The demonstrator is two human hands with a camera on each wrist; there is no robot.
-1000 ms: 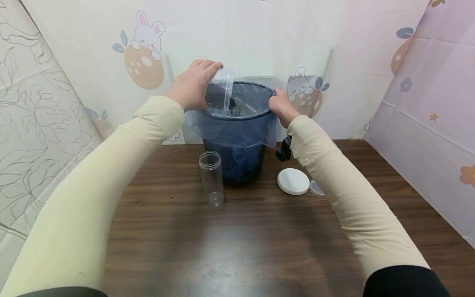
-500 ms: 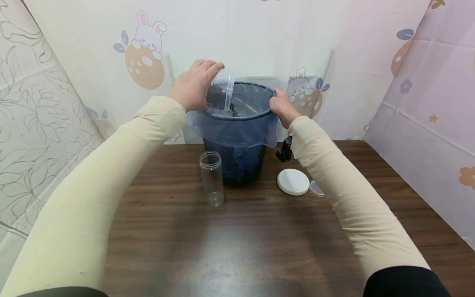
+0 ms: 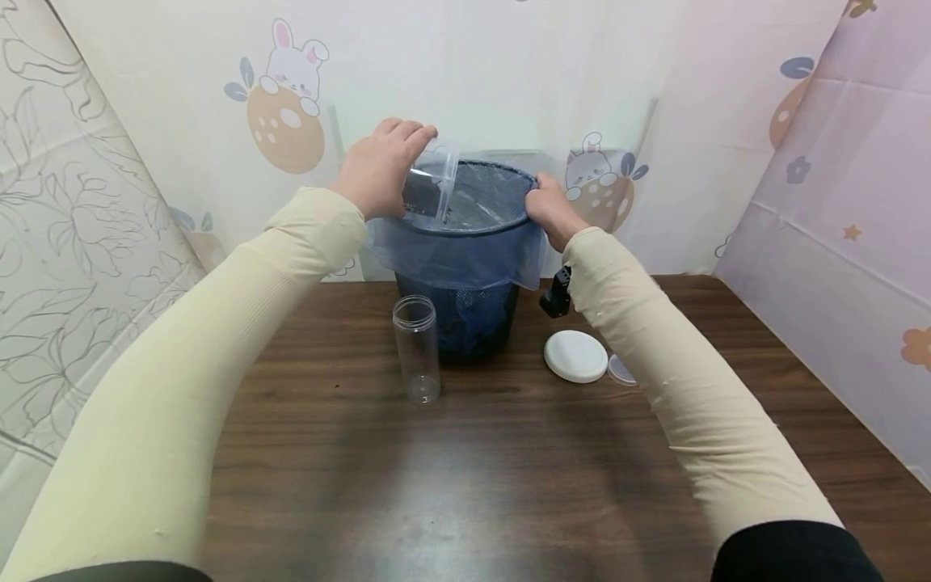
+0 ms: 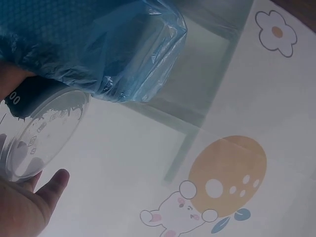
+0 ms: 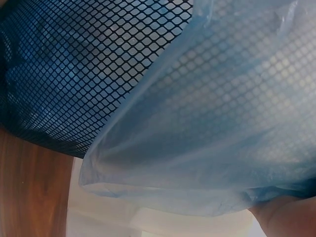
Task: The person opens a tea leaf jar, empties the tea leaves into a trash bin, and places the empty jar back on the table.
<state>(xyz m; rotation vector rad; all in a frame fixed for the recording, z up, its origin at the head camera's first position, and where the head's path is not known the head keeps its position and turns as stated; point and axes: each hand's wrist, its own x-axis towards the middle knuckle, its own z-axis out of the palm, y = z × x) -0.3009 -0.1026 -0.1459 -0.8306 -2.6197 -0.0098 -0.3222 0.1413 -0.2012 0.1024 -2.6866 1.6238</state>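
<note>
In the head view my left hand (image 3: pixel 378 166) grips a clear plastic tub (image 3: pixel 440 164) around its side. The tub lies tipped over the left rim of a dark mesh waste bin (image 3: pixel 473 323), its mouth facing inward. Dark, loose material (image 3: pixel 422 194) rests along its lower side. My right hand (image 3: pixel 553 212) grips the bin's right rim, over the translucent blue bin liner (image 3: pixel 458 259). From the left wrist, the tub's round base (image 4: pixel 52 131) shows raised marks, with dark contents behind it. In the right wrist view, the liner hangs over the mesh beside my right hand (image 5: pixel 291 217).
A lidless clear jar (image 3: pixel 418 347) stands upright in front of the bin. Right of the bin lie a white lid (image 3: pixel 575 356) and a clear disc (image 3: pixel 621 370), partly hidden by my right sleeve (image 3: pixel 655 364). A printed curtain (image 3: pixel 494 73) hangs behind.
The dark material at the tub's mouth has thinned, and less of it shows inside the tub. Both hands have stayed nearly in place.
</note>
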